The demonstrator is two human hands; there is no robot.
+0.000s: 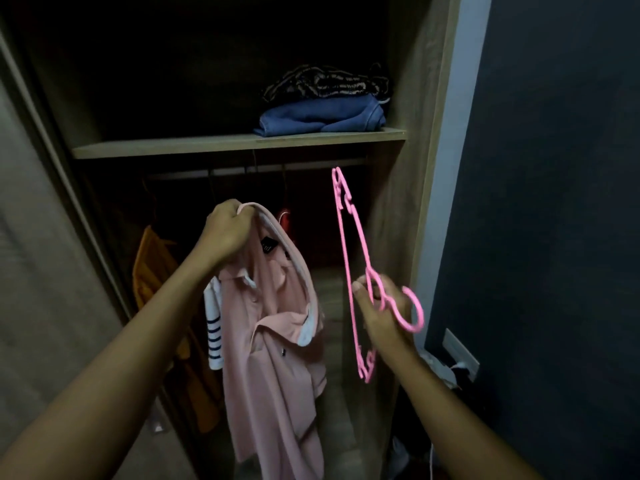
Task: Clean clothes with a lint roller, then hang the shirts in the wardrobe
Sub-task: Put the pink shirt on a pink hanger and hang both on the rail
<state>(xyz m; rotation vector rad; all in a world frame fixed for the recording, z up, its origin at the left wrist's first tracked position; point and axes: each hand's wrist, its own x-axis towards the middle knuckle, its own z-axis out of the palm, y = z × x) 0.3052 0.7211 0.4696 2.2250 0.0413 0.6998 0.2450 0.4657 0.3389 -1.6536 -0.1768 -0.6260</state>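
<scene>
- The right hand (379, 317), low at the right before the open wardrobe (426, 98), pinches the neck of a pink plastic hanger (347, 271) between thumb and curled fingers, just below the hook.
- The hanger is turned almost on end. Its hook points right, towards the dark wall (554, 168), one shoulder tip points up near the right end of the rail (277, 167), and the other hangs down beside the wrist. It carries no garment and does not touch the rail.
- The left hand (228, 232), raised in the middle of the opening, grips the collar of the pink shirt (273, 358) in a closed fist, knuckles towards the camera.
- The pink shirt is a polo with a pale-lined collar and a dark neck label. It hangs limp from that fist, bunched and folded over itself. It is on neither the hanger nor the rail, and sits well left of the hanger.
- A white piece with navy stripes (214, 332) shows just behind the shirt's left edge. I cannot tell what carries it.
- On the dark wall, low at the right, there is a grey socket plate (460, 351).
- Further in, a mustard garment (152, 268) hangs at the left side of the wardrobe.
- Something red (284, 220) hangs near the middle of the rail, too dark to make out.
- Above the rail runs the wooden shelf (207, 147). At its right end lies a folded blue garment (322, 119), reaching the front edge.
- A dark patterned garment (325, 81) is folded on top of the blue one.
</scene>
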